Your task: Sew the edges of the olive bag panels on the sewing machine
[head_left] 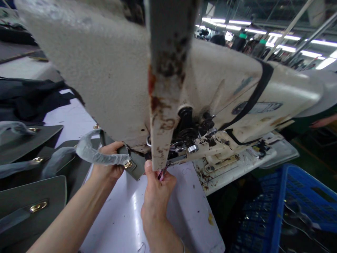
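**Bag panel:** you have a grey leather bag panel (135, 167) up under the head of an industrial sewing machine (105, 70), just beside its presser foot (179, 149).
**Its fittings:** a gold metal fitting (128, 164) sits on the panel, and a plastic-wrapped strap (97, 153) loops back from it.
**Left hand:** your left hand (107, 165) has its fingers (118, 146) curled closed around the panel's edge.
**Right hand:** your right hand (158, 196) is pinched shut on a thin pink strand (161, 175) at the machine's foot – too small to tell more.
**Table:** the white table (126, 218) lies beneath both hands.
**Nearby:** more grey panels (31, 200) lie to your left, black fabric (31, 100) beyond them, and a blue plastic crate (273, 207) sits to your right – another person's forearm (323, 121) shows past the machine.
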Available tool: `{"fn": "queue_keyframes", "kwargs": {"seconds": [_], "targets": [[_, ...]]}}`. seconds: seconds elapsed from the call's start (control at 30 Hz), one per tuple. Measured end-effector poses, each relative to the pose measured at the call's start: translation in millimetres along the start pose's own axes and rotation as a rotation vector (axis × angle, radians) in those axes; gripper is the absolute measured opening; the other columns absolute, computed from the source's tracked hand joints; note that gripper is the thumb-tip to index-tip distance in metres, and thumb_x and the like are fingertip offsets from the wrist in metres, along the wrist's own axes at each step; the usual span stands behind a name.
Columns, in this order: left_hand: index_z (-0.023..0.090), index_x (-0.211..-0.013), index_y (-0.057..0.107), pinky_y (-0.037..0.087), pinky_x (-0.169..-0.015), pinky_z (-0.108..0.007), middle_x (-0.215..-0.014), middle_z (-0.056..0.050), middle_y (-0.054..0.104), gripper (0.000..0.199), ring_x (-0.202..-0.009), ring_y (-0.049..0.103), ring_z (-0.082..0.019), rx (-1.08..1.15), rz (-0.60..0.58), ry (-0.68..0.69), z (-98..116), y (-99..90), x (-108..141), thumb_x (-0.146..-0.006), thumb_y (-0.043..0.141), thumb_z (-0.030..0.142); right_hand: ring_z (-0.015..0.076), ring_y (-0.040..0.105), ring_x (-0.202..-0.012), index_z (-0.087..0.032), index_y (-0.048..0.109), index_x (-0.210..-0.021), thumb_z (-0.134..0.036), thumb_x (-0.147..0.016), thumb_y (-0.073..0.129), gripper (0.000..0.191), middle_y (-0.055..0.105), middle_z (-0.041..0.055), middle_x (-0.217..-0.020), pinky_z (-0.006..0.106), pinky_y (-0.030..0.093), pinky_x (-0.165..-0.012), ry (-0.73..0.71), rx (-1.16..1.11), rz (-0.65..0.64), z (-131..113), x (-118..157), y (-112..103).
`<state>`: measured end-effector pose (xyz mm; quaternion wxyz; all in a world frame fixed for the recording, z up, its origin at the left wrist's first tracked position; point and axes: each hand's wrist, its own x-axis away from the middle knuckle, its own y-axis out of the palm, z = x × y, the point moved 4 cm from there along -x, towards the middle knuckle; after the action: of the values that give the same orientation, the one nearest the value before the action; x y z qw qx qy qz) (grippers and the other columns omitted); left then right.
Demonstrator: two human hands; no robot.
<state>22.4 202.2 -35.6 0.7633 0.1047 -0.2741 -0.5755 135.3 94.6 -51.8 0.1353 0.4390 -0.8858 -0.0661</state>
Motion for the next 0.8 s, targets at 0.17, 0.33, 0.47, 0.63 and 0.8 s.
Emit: {"fn": "queue_keyframes", "kwargs": {"seconds": [0.17,0.33,0.47,0.63,0.8], "targets": [[0.007,-0.084,0.069,0.065,-0.086,-0.034,-0.078,-0.007,0.074,0.017,-0.090,0.072,-0.024,0.027,0.082,-0.024,-3,-15.5,8,-0.068,0.073,0.011,0.0126,0.041,-0.058,-0.018,0.054,-0.057,-0.039,-0.087,0.069,0.040,0.046,-0.0017,-0.058,0.024,0.037,-0.052,0.001,-0.003,-0.021,0,-1,-1],[0.013,-0.088,0.071,0.064,-0.074,-0.021,-0.086,0.001,0.076,0.027,-0.076,0.068,-0.014,0.019,0.222,0.008,0,-34.3,43,-0.064,0.082,0.007,0.0105,0.026,-0.056,-0.022,0.034,-0.054,-0.035,-0.086,0.067,0.048,0.028,-0.0052,-0.057,0.025,0.023,-0.050,0.012,0.051,-0.098,-9,-3,-13],[0.024,-0.095,0.075,0.062,-0.077,-0.013,-0.101,0.005,0.076,0.029,-0.083,0.067,-0.011,0.010,0.344,-0.112,-9,-38.2,88,-0.071,0.081,0.008,0.0102,0.020,-0.056,-0.022,0.026,-0.056,-0.033,-0.087,0.063,0.050,0.020,-0.0058,-0.058,0.027,0.016,-0.052,-0.005,0.183,-0.240,-26,-4,-29],[0.030,-0.087,0.075,0.062,-0.070,-0.012,-0.095,0.008,0.074,0.016,-0.076,0.067,-0.009,0.036,0.392,-0.158,-33,-40.8,121,-0.078,0.078,0.017,0.0112,0.026,-0.056,-0.021,0.045,-0.056,-0.039,-0.089,0.060,0.041,0.029,-0.0051,-0.057,0.025,0.021,-0.052,-0.051,0.316,-0.370,-41,-6,-45],[0.023,-0.078,0.075,0.065,-0.061,-0.029,-0.084,-0.004,0.076,0.036,-0.070,0.070,-0.021,-0.275,0.073,-0.350,-52,-67.3,141,-0.070,0.083,0.058,0.0110,0.028,-0.056,-0.019,0.052,-0.056,-0.035,-0.089,0.059,0.038,0.032,-0.0049,-0.056,0.025,0.022,-0.052,-0.122,0.382,-0.405,-49,-9,-48]]}}
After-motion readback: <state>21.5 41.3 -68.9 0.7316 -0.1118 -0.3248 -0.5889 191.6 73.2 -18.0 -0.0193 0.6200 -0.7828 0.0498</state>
